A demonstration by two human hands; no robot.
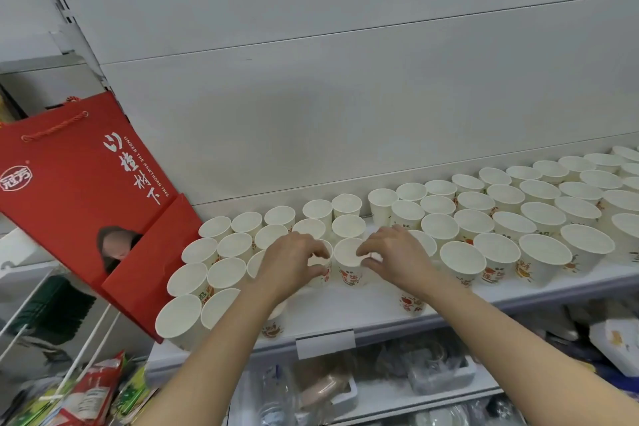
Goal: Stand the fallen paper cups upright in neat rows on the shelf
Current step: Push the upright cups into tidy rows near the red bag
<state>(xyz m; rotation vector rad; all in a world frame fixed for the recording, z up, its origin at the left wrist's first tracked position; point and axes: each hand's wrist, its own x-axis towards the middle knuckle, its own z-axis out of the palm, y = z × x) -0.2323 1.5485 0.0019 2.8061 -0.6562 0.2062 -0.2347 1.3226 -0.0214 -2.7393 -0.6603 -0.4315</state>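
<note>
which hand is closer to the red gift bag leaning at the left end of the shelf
Left. The left hand grips a cup in the middle of the shelf, on the side toward the red gift bag. The right hand pinches the next cup, farther from it.

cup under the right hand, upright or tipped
Upright: the cup has its open rim facing up and its base on the shelf, with the right hand pinching it.
</note>
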